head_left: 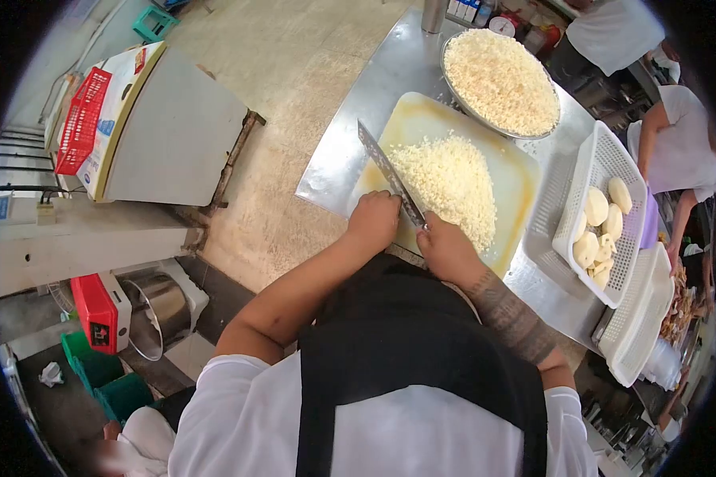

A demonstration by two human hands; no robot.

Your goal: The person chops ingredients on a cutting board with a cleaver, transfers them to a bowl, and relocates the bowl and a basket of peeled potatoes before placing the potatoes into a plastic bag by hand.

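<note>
A long knife [390, 171] lies slantwise over the near-left side of a pale cutting board [513, 163], its tip toward the upper left. My right hand [447, 246] is closed round its handle. My left hand [376, 219] is curled closed beside the blade, near the board's left edge; whatever its fingers hold, if anything, is hidden. Just beyond the blade, finely chopped pale pieces [453, 187] form a heap on the board.
On the metal table [358, 103] stand a bowl of chopped pieces [501, 83] at the back and a white basket [565, 230] with peeled pale pieces [597, 207] at the right. Another white basket [628, 350] sits beside it. Other people [676, 135] are at the right. A freezer [175, 131] stands left.
</note>
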